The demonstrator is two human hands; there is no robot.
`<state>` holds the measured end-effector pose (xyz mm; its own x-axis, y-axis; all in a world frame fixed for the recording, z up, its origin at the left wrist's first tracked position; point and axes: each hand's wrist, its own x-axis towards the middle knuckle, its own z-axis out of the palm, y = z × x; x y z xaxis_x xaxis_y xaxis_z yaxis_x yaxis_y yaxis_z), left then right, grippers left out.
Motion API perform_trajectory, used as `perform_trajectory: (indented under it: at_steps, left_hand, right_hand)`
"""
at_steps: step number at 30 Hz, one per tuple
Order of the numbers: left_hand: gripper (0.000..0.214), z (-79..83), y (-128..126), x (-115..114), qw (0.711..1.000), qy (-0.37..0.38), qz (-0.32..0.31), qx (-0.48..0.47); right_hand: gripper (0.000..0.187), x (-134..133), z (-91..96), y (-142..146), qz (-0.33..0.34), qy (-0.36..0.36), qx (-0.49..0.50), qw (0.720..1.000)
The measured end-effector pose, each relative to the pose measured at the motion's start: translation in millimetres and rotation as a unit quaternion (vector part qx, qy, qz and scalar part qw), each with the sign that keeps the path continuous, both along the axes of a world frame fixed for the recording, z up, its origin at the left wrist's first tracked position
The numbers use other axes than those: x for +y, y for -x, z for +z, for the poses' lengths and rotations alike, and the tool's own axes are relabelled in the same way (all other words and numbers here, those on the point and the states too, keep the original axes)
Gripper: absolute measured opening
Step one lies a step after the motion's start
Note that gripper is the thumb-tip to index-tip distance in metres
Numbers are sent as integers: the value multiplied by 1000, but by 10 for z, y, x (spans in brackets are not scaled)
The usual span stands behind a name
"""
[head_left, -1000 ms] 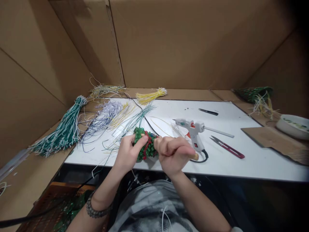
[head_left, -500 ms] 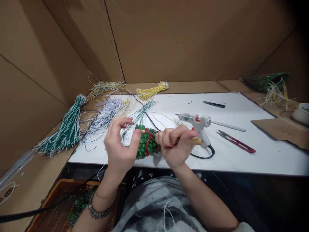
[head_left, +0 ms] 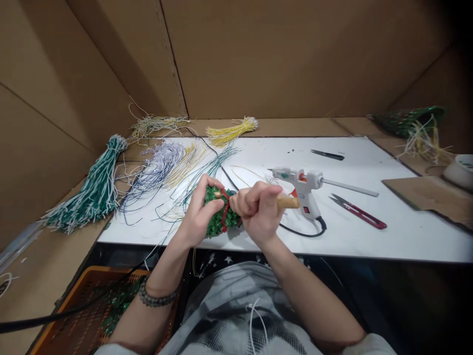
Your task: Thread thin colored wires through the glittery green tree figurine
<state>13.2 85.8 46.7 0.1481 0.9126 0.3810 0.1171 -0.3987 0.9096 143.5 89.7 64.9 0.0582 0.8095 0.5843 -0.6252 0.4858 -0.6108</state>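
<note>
Head camera faces forward and down, close over the table [head_left: 369, 162].

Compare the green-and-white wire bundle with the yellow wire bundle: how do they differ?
Size: the green-and-white wire bundle is much thicker and longer than the yellow wire bundle.
Place: the green-and-white one lies on cardboard left of the white board; the yellow one lies at the board's far edge.
Pose: the green-and-white one fans out toward the person, the yellow one fans leftward.
Shared: both are gathered at one end and loose at the other.
</note>
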Motion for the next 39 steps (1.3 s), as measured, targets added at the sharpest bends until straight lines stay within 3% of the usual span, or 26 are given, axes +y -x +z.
perform_trajectory:
  at_steps: [5, 11, 23, 28, 32, 39]
  left_hand:
    - [16, 28, -21, -20, 1000, -11, 16, 16]
    - [17, 24, -6, -28, 999, -12, 21, 23]
    - [18, 31, 25, -16, 1000, -3, 1, 28]
    - [18, 10, 27, 0, 1000, -4, 1, 23]
    - [19, -1, 19, 6, 1000, -1, 0, 13]
    - [19, 16, 12, -4, 1000, 9, 11, 16]
  right_hand:
    - [68, 23, 45, -15, 31, 42, -3, 999]
    - [70, -20, -9, -22, -9, -3, 22, 1000]
    - [66, 1, 76, -122, 81, -2, 16, 997]
    - [68, -13, 36, -135, 33, -54, 20, 998]
    - [72, -16, 10, -122, 6, -50, -24, 998]
    - [70, 5, 25, -118, 22, -33, -10, 999]
